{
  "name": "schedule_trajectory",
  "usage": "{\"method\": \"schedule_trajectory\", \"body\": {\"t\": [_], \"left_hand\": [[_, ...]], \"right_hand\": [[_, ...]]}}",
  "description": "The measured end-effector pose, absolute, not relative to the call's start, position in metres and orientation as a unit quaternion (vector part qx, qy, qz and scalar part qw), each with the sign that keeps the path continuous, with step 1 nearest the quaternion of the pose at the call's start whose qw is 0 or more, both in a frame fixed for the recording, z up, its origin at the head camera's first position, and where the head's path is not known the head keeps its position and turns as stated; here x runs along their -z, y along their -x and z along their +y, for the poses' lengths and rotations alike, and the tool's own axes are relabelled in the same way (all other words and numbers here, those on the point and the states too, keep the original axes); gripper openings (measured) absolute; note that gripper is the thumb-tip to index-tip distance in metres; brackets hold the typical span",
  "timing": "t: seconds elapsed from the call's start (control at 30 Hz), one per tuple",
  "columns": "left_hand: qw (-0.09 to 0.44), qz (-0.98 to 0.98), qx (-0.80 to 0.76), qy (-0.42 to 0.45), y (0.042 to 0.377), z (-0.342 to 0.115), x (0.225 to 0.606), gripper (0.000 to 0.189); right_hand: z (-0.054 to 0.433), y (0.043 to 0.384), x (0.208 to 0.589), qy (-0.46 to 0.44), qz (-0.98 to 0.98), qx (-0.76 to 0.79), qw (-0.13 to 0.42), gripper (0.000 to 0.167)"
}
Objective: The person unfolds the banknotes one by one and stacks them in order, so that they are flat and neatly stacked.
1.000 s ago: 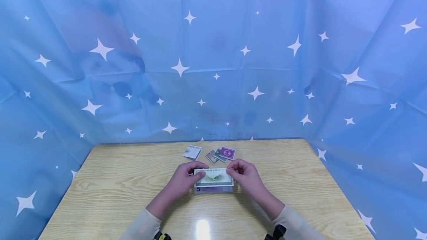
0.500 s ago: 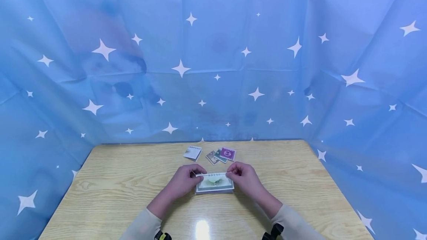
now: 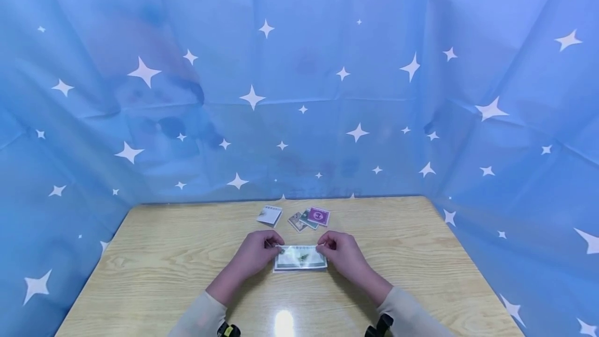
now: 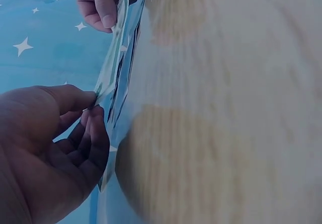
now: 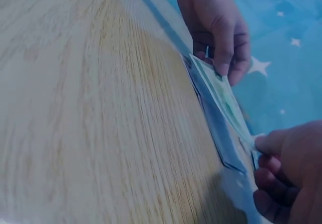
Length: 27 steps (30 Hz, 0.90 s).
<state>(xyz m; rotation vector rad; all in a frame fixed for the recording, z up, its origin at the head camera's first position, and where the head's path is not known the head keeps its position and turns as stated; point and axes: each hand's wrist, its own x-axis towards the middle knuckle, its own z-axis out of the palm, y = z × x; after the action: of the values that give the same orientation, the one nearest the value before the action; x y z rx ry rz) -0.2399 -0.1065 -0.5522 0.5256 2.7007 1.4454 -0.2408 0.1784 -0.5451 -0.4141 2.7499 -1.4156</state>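
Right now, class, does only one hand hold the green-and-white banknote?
No: the left hand and right hand pinch opposite ends of the green-and-white banknote.

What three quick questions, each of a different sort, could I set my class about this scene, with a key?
1. True or false: the left hand and the right hand pinch opposite ends of the green note.

2. Multiple choice: in the head view, what colour is the rightmost of the overlapping papers on the table?
A) brown
B) green
C) purple

3. Fill the gap: the blue cloth behind the table is printed with white ____.

Key:
1. True.
2. C; the purple paper lies farthest right.
3. Stars.
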Motion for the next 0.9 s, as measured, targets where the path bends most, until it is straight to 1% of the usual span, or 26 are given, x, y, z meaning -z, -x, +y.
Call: {"method": "schedule_trajectory", "body": {"t": [0.47,0.63,0.9], "left_hand": [[0.023,0.910,-0.374,-0.178,0.2445,-0.1059,0.5463,0.010],[0.021,0.918,-0.355,-0.178,0.2432,-0.1059,0.5468,0.008],[0.027,0.923,-0.342,-0.173,0.2437,-0.1044,0.5467,0.006]], "right_hand": [[0.1755,0.2439,0.5489,0.151,0.906,0.395,-0.001,0.005],[0.1729,0.2432,0.5505,0.163,0.921,0.353,-0.011,0.011],[0.1718,0.2450,0.5540,0.182,0.933,0.311,-0.015,0.007]]}}
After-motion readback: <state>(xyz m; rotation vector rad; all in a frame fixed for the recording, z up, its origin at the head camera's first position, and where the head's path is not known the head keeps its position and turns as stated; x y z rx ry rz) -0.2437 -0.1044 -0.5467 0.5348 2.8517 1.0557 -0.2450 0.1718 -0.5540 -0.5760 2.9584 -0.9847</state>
